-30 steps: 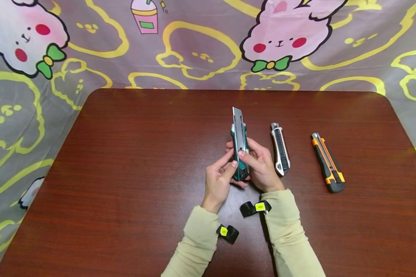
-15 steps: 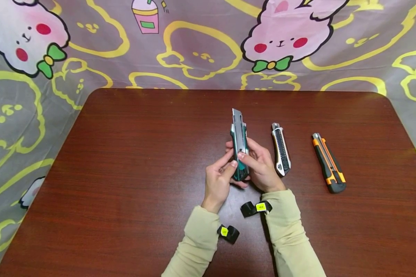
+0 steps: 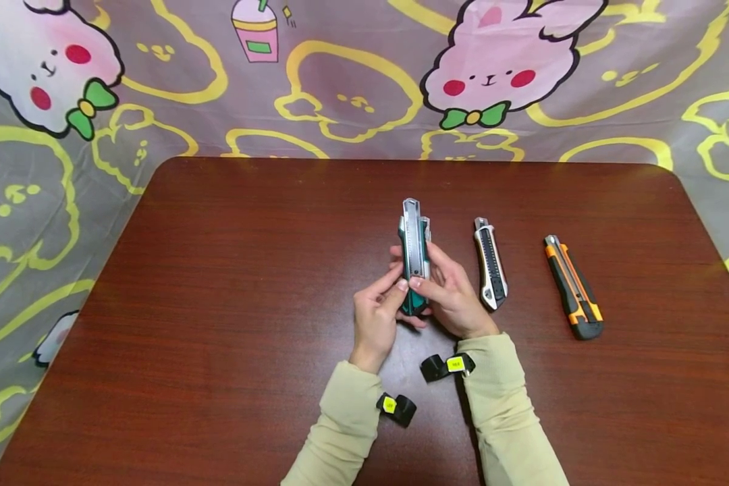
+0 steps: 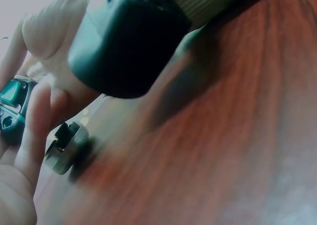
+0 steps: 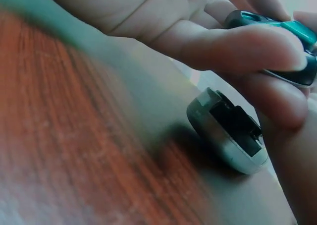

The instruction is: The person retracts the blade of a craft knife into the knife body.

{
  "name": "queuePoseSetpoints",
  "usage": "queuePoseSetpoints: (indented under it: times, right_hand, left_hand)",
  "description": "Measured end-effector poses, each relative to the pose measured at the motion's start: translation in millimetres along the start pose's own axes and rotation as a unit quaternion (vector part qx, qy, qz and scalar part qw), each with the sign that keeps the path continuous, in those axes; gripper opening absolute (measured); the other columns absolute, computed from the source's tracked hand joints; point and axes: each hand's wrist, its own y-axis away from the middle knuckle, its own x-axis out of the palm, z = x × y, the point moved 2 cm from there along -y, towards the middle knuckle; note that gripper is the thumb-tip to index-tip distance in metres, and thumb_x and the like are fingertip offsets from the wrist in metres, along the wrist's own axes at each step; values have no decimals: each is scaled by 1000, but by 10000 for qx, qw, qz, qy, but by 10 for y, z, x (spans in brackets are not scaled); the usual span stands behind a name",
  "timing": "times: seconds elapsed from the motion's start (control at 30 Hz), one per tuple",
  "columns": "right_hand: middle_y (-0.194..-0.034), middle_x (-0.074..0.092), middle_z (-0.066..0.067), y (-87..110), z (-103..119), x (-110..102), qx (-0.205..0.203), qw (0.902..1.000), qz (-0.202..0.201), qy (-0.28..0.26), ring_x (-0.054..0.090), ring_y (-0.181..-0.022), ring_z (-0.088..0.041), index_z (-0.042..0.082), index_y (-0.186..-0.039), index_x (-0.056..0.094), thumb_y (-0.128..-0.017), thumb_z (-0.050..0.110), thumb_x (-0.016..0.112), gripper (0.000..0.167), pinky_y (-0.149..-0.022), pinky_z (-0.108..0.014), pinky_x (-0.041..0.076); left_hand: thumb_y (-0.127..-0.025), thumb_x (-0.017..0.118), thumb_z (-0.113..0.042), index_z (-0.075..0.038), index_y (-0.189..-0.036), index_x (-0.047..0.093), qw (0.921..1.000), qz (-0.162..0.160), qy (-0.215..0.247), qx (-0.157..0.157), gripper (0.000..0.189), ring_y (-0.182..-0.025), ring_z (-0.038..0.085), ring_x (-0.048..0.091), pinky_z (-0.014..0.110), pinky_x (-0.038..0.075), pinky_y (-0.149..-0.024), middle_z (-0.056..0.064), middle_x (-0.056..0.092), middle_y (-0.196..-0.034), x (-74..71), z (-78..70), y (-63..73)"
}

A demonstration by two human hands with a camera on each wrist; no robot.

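Both hands hold a green-and-silver snap-off utility knife (image 3: 414,239), its metal front end pointing away from me. My left hand (image 3: 376,314) grips the lower handle from the left, thumb on its near face. From the right, my right hand (image 3: 455,293) grips it too, thumb pressed on the slider area. A rounded metal tip shows at the front, with no angled blade point past it. Fingers hide the underside of the handle. In the right wrist view, part of the green handle (image 5: 297,31) shows between fingers. A white-and-black utility knife (image 3: 491,263) lies just right of my right hand.
An orange-and-black utility knife (image 3: 574,287) lies farther right on the brown wooden table (image 3: 231,290). Black wrist cameras (image 3: 446,366) with yellow labels sit at the inner wrists. A patterned cloth (image 3: 352,74) hangs behind the table.
The angled blade that stuck out of the green knife has drawn back into its metal sleeve. My right thumb has slid down along the handle, and both hands have shifted slightly left.
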Motion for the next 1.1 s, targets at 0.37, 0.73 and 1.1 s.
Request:
queuePoseSetpoints:
  times: [0.37,0.73,1.1]
  right_hand:
    - [-140,51,-6,-10,-17,26,-47,9996,263,-118,56,-119,-18,-4,-148,27,-86,-16,46,66,-106,-25,46]
    - [-147,46,-17,-60,-64,-108,-689,9946,230,-737,46,-134,-23,-3,-148,31,-90,-12,41,60,-111,-32,43]
    - [-134,54,-29,56,-58,-413,-1847,9609,240,-2048,52,-126,-40,-14,-132,47,-98,0,36,39,-103,-42,51]
  left_hand:
    - [-95,52,-5,7,-131,54,9997,-98,-165,129,38,-63,53,62,45,57,-43,39,65,-95,-47,8,-2]
    - [-94,59,-9,5,-115,68,9819,-1258,-845,1132,26,-50,9,63,27,56,-43,33,68,-91,-257,-51,-147]
    - [-88,68,-16,-10,-107,75,9241,-3168,-2133,136,21,-88,14,70,16,58,-68,13,74,-100,-461,7,-217]
